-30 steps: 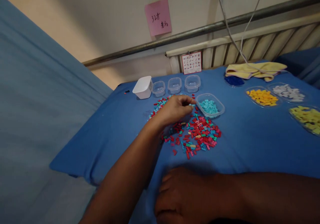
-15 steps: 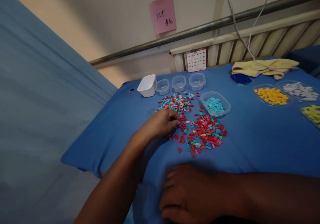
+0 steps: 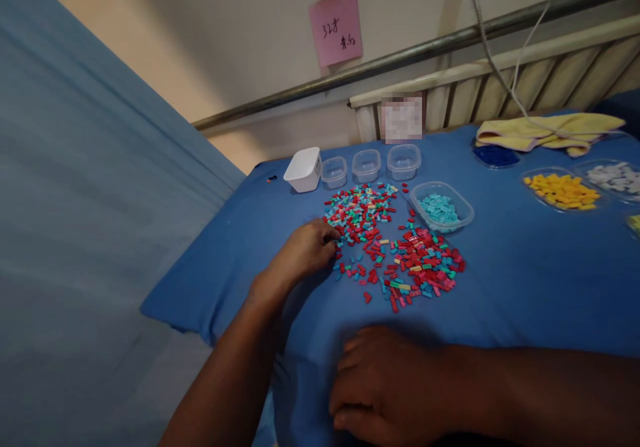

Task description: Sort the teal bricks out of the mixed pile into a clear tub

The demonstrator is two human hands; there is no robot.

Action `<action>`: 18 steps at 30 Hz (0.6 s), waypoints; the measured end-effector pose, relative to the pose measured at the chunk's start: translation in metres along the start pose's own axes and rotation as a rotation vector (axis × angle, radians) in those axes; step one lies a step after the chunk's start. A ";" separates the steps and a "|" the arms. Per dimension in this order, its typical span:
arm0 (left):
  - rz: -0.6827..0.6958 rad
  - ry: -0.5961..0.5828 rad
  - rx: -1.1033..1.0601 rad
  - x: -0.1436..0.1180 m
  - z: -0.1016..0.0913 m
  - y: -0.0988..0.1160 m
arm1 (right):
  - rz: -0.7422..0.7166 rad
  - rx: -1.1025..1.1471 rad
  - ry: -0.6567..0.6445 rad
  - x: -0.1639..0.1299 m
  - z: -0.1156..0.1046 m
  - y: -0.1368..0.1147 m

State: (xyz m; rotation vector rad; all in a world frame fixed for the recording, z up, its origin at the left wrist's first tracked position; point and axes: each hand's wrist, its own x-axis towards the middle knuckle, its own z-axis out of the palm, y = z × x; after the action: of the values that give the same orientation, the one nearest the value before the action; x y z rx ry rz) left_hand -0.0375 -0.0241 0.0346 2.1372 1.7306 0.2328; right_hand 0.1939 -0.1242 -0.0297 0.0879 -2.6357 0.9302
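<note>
My left hand (image 3: 311,244) is low over the blue cloth at the left edge of a mixed pile of small plastic pieces (image 3: 359,210), red, turquoise, green and cream. Its fingers are bent together, and what they hold, if anything, is hidden. A second pile of mostly red pieces (image 3: 425,257) lies to the right, with loose pieces scattered between. Closer to me, my right hand (image 3: 377,384) rests on the cloth in shadow, fingers curled under and their tips out of sight. A clear tub of turquoise pieces (image 3: 440,208) stands behind the red pile.
Along the back stand a white tub (image 3: 304,170) and three small clear tubs (image 3: 367,167). On the right are a dish of orange pieces (image 3: 563,192), a dish of white pieces (image 3: 617,179), a dark blue dish (image 3: 496,157) and a yellow cloth (image 3: 545,132). A blue curtain (image 3: 90,167) hangs left.
My left hand has drawn back leftward from the loose pieces, uncovering several at the pile's lower left. The right hand stays in place on the cloth. The view has shifted slightly left.
</note>
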 end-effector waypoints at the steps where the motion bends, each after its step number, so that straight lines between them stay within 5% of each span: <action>1: 0.029 -0.011 0.035 0.001 0.002 -0.001 | 0.000 0.002 -0.002 0.000 -0.001 0.000; 6: 0.033 -0.039 0.195 0.006 0.008 0.003 | -0.016 0.018 -0.002 0.001 -0.001 0.000; 13: -0.036 -0.221 0.124 -0.007 -0.016 0.011 | -0.002 0.029 0.020 0.001 0.001 -0.001; 18: -0.098 -0.035 0.120 -0.013 -0.027 0.013 | -0.021 0.030 0.036 -0.001 0.003 0.001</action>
State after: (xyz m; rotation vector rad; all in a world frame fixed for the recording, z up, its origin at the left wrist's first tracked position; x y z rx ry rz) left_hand -0.0386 -0.0342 0.0654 2.1179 1.8660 0.0657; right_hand 0.1938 -0.1259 -0.0327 0.1052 -2.5829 0.9558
